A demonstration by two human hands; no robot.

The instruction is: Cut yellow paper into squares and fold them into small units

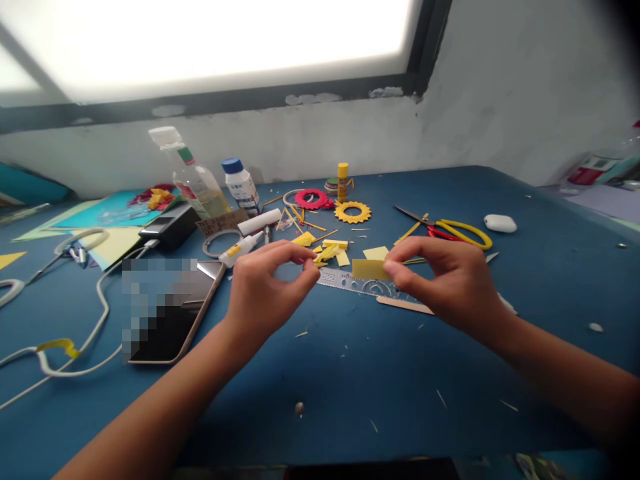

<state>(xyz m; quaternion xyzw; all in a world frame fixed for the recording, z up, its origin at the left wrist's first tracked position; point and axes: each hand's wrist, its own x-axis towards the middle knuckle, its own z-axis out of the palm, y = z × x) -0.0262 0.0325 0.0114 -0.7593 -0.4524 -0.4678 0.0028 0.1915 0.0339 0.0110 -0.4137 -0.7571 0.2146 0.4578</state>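
My right hand pinches the right end of a small yellow paper strip between thumb and fingertips. Left of it, my left hand is closed in a pinch; anything between its fingertips is too small to make out. Yellow paper scraps lie just past the left fingertips. Under and behind the strip is a clear ruler, with a wooden stick in front of it. Red-and-yellow scissors lie open beyond my right hand.
A phone and white cables lie at the left. Farther back stand a glass bottle, a blue-capped bottle and a glue stick. Red and yellow toothed rings lie nearby. A white case is at the right.
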